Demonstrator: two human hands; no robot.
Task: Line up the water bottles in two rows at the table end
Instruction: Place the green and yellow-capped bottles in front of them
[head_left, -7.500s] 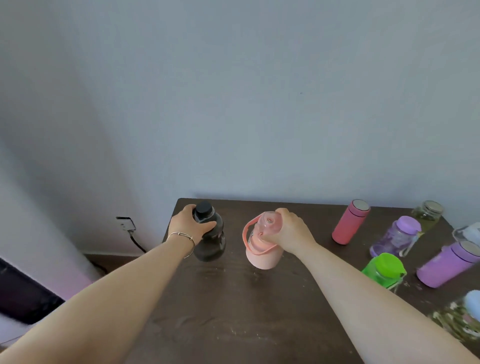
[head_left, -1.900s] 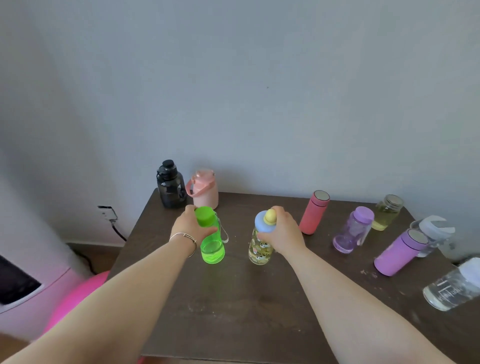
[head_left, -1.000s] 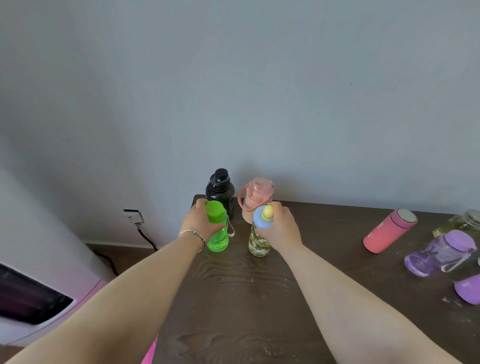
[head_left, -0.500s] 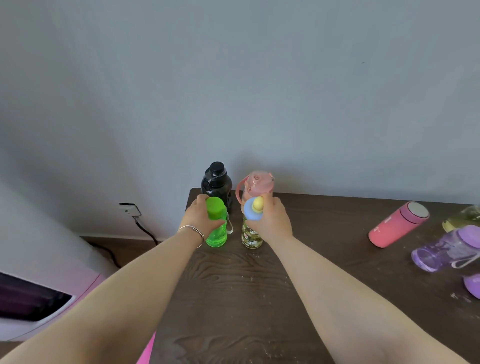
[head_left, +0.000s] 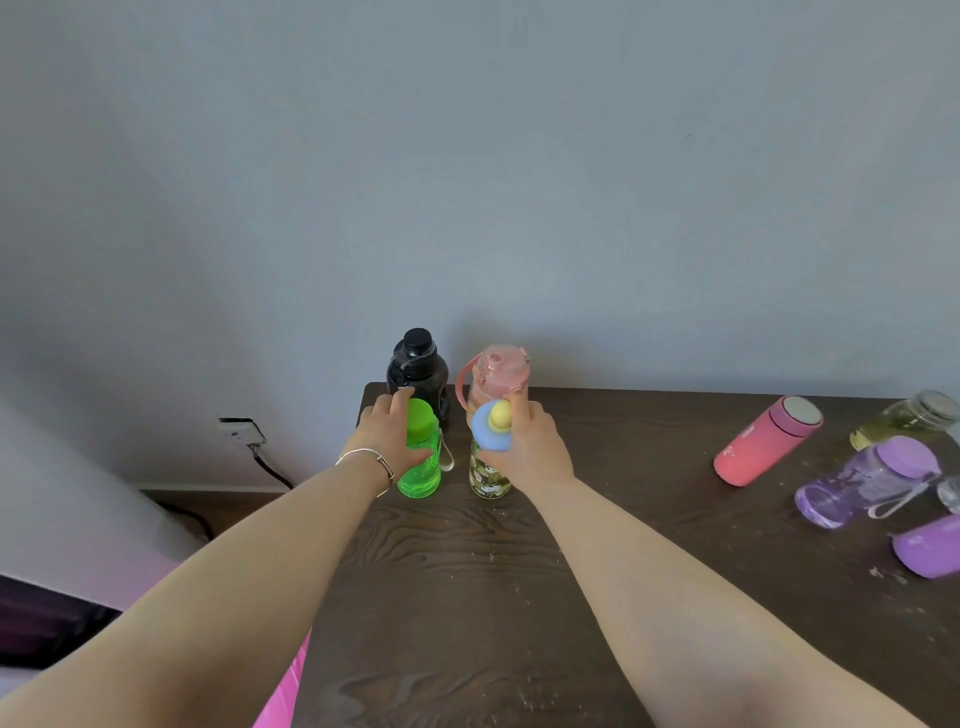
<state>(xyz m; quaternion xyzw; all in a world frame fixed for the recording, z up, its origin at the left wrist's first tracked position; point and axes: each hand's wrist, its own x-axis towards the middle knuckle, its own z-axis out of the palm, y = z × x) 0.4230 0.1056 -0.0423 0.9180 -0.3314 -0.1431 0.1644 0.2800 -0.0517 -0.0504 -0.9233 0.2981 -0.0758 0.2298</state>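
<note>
**Caller:** Moved up the table since a couple of seconds back, the green bottle (head_left: 422, 457) and the patterned bottle (head_left: 488, 470) are now set down just in front of the black bottle (head_left: 417, 371) and the pink jug (head_left: 493, 374), at the left end of the table (head_left: 467, 597) by the wall.

**Analyst:** Two rows are being started there, it is judged. How are they held?

**Caller:** On the left, the green bottle is wrapped by the left hand (head_left: 387, 436) around its upper body, fingers curled close about it, a bracelet (head_left: 371, 462) seen at the wrist. Beside it, the patterned bottle is clasped high by the right hand (head_left: 524, 452), just under its blue cap with the yellow knob. Both bases appear to be on the wood, though contact cannot be confirmed.

**Analyst:** Handling?

**Caller:** Rigid plastic is suggested, smooth and possibly slick; little liquid is visible, so light weight is expected. A tall, narrow bottle is easily tipped, so a grip around the body is favoured over the cap.

**Analyst:** And to the right?

**Caller:** Well apart, the coral flask (head_left: 766, 441), the purple bottle (head_left: 862, 478), a glass jar (head_left: 904, 421) and a purple flask (head_left: 930, 548) are left unsorted; the last is cut off by the frame edge.
</note>
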